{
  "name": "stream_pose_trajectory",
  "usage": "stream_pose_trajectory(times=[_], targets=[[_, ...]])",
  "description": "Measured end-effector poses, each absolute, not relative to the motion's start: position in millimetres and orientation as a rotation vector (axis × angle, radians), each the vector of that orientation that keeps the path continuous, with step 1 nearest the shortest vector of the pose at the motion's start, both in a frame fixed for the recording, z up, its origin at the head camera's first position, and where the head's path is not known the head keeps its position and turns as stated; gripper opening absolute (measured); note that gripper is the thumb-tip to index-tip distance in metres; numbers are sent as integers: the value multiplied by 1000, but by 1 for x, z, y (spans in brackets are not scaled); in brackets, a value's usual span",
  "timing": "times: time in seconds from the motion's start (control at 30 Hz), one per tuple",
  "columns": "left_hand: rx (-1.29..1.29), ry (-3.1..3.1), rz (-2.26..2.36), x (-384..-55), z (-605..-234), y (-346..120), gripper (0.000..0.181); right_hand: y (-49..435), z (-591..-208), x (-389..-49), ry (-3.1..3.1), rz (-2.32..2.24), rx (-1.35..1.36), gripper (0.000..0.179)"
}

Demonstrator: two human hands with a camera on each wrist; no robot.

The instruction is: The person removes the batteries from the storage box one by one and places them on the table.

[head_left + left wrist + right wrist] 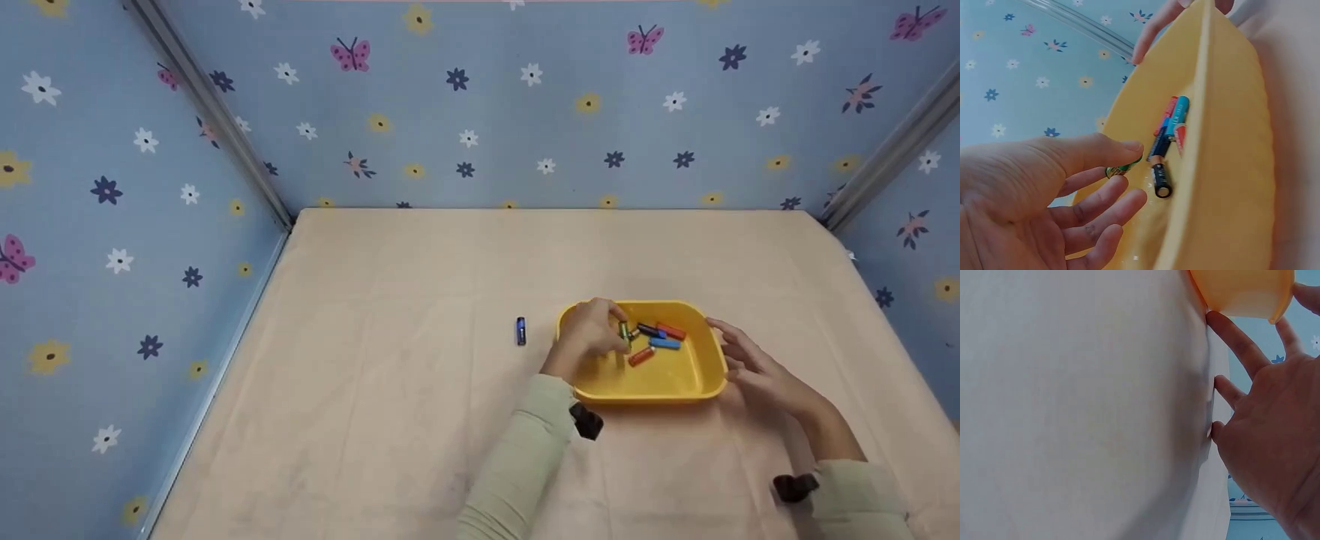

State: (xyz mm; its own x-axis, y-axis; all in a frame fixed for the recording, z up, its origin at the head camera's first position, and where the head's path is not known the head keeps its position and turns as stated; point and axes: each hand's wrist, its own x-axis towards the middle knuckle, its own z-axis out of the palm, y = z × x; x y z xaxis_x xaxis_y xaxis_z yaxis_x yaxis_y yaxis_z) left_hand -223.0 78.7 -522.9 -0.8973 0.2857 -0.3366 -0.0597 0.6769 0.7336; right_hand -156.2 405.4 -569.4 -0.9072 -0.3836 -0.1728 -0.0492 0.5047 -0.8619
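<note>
My left hand (592, 331) reaches into a yellow plastic tub (675, 384) and pinches a green battery (1122, 169) between thumb and index finger. Inside the tub lie several more batteries: a light blue one (665, 343), a red one (672, 331), an orange-red one (641, 356) and a dark one with a copper band (1161, 179). At the tub's right end my right hand (765, 375) rests, fingers spread and touching its rim and outer wall. In the right wrist view its fingertips (1214, 319) meet the tub's lower edge.
A single dark blue battery (521, 331) lies on the cloth-covered table (375, 360) left of the tub. Blue flowered panels (495, 105) stand behind and at both sides, with metal posts (217, 112) at the corners.
</note>
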Motion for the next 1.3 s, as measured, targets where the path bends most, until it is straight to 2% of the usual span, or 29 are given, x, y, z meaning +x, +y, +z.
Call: stream_pose_trajectory(times=[0.23,0.47,0.73,0.93,1.3], targets=[[150,2417,1232,-220,-516,73,41,406,-571,-156,2407,-1352,-322,84],[208,2450,1246,-216,-514,62,43,406,-571,-156,2409,-1336,-310,84],[423,2416,1429,-210,-515,44,48,405,-570,-156,2417,-1328,-302,84],[596,2408,1527,-207,-520,32,52,406,-570,-155,2424,-1365,-390,75],[691,2478,1574,-206,-520,7,51,404,-572,-156,2426,-1359,-389,78]])
